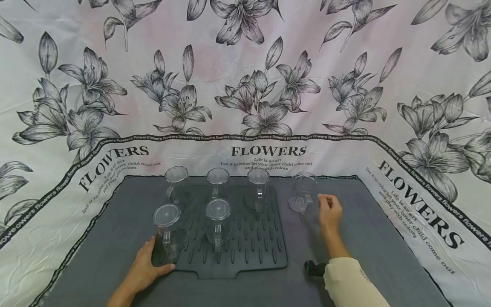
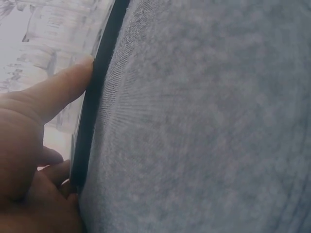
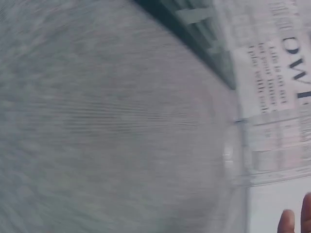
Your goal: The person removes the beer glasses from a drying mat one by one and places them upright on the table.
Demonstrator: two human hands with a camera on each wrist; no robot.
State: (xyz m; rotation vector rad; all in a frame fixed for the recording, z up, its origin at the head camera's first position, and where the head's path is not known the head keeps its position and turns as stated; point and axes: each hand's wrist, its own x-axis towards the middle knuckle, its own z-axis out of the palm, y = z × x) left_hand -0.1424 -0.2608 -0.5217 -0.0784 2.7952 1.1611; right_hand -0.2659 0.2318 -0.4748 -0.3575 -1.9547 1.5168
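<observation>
My left hand (image 1: 143, 266) holds the near left corner of the dark drying mat (image 1: 251, 253). Its thumb presses the front edge, and the other fingers lie along the left edge; in the left wrist view the thumb (image 2: 63, 90) touches the mat's dark rim. Several clear glass mugs (image 1: 218, 211) stand on the mat in two rows, their flat bases seemingly facing up. Right of the mat, another clear mug (image 1: 304, 187) stands on the table, seemingly upright. Just right of it is my right hand (image 1: 330, 212), fingers loosely bent, holding nothing; two fingertips (image 3: 286, 222) show in the right wrist view.
A grey cloth covers the table (image 1: 368, 230). Behind and at both sides rises a white curtain (image 1: 268, 106) printed with lilies and lettering. A small black device (image 1: 314, 268) sits at the right wrist.
</observation>
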